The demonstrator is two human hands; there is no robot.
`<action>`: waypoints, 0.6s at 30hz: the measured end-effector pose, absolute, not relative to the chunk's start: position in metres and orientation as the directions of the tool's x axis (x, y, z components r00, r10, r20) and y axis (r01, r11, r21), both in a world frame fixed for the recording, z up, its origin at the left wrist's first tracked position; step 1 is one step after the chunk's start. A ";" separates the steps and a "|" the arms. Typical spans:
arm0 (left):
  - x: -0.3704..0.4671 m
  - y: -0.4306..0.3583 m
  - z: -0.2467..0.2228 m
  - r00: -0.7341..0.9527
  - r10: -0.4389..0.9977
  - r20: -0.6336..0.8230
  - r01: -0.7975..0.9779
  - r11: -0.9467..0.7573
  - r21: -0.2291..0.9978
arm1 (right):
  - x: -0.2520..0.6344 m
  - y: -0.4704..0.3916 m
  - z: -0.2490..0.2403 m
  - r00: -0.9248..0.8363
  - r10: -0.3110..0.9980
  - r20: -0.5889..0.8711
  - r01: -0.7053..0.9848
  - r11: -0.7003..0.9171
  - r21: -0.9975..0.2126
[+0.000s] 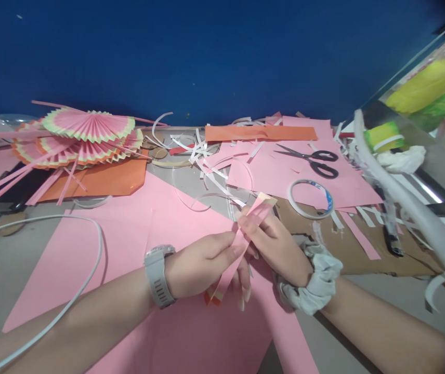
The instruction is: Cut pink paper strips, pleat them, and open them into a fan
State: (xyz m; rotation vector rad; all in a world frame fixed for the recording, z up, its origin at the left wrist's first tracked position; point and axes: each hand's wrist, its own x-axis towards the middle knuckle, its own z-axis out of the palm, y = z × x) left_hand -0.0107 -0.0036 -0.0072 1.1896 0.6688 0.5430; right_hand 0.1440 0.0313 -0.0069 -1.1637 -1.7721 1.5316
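Note:
Between my two hands is a narrow folded stack of pink paper [233,266] with yellow and orange at its ends, held at a slant. My left hand [207,259] grips its lower part, thumb on top and fingers curled beneath. Nearer the upper end, my right hand [263,234] pinches the same stack between thumb and fingers. Parts of the stack are covered by the fingers. Below both hands lies a large pink paper sheet [129,244]. Finished-looking pleated pink paper fans [90,127] with yellow and orange edges are piled at the back left.
Black-handled scissors [316,158] and a tape roll [290,200] rest on pink sheets at the right. An orange strip [261,133] lies behind. Paper scraps [197,150] are scattered at the back middle. A cutter [392,228] lies on cardboard [357,262]. A white cable [100,249] crosses my left forearm.

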 end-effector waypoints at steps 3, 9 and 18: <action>-0.008 -0.006 -0.010 0.575 0.760 -0.303 -0.032 0.391 0.920 | 0.143 0.032 -0.004 -0.551 0.826 -0.116 0.285 0.056 -0.957; -0.005 -0.010 -0.012 0.522 0.791 -0.318 -0.037 0.393 0.919 | 0.143 0.034 -0.002 -0.579 0.809 -0.098 0.280 0.085 -0.956; -0.011 -0.005 -0.010 0.639 0.716 -0.281 -0.007 0.372 0.928 | 0.142 0.027 -0.004 -0.529 0.834 -0.158 0.262 -0.017 -0.965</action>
